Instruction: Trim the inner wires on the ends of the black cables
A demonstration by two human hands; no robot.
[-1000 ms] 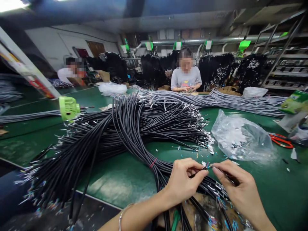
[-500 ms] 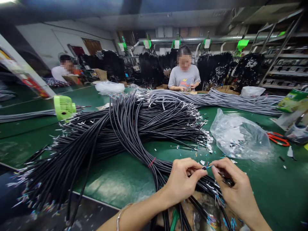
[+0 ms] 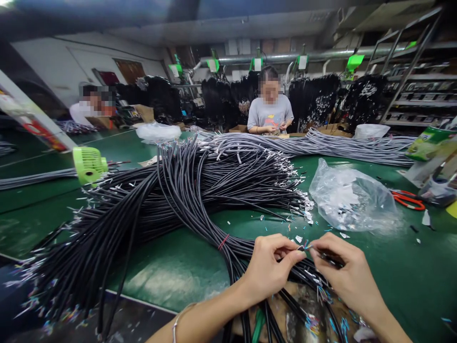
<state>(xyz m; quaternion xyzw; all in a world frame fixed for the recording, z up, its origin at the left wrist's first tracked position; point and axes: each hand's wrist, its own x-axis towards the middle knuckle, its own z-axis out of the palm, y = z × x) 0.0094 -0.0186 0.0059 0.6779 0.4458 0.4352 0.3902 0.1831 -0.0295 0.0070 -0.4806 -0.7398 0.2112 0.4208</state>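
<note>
My left hand (image 3: 273, 267) pinches the end of a black cable, where thin coloured wires (image 3: 306, 247) stick out between both hands. Fingertips of my right hand (image 3: 339, 267) are at those wires, and a dark tool, partly hidden, lies inside its curled fingers. Beneath both hands runs a bundle of black cables (image 3: 205, 221) bound with a red tie (image 3: 223, 242); some of its ends show stripped coloured wires (image 3: 313, 325). A large pile of black cables (image 3: 150, 209) lies to the left on the green table (image 3: 171, 271).
A clear plastic bag (image 3: 352, 197) with scraps and orange-handled scissors (image 3: 409, 200) lie at the right. Grey cables (image 3: 321, 145) stretch across the back. A green fan (image 3: 89, 164) stands at the left. Two people (image 3: 270, 112) sit beyond the table.
The fingers of my right hand have closed in somewhat around the dark tool and the wires. My left hand keeps its pinch. The whole view has shifted slightly.
</note>
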